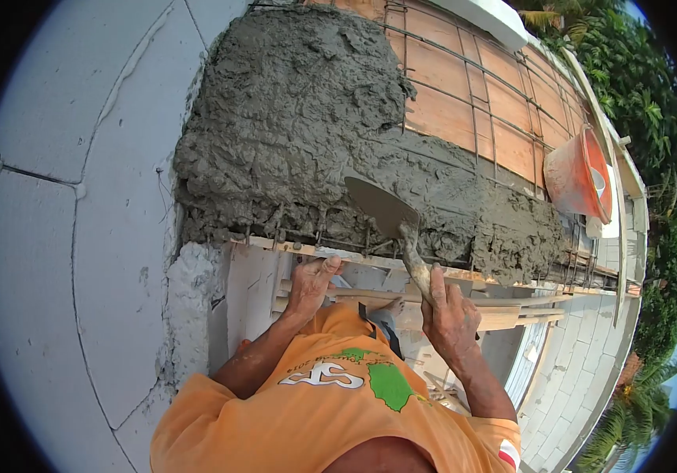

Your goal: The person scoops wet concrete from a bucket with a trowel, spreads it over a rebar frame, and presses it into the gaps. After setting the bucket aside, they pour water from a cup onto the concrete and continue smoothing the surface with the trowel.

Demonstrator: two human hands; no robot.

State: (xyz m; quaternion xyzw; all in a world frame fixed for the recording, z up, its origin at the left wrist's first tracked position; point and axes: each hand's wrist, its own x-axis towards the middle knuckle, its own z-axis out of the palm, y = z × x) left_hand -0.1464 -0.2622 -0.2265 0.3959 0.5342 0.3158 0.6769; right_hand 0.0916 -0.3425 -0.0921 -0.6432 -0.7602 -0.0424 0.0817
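Wet grey concrete covers the left and near part of a formwork panel. My right hand is wrapped round the handle of a trowel, whose blade lies over the concrete near its front edge. At the wooden edge board, my left hand rests with its fingers up against the board; whether it grips the edge is hard to see. Steel bars stick out of the concrete just above this board.
Steel rebar crosses orange-brown plywood at the upper right. An orange bucket sits at the right end. A grey block wall stands at the left. Timber planks lie below the edge board, and trees rise beyond.
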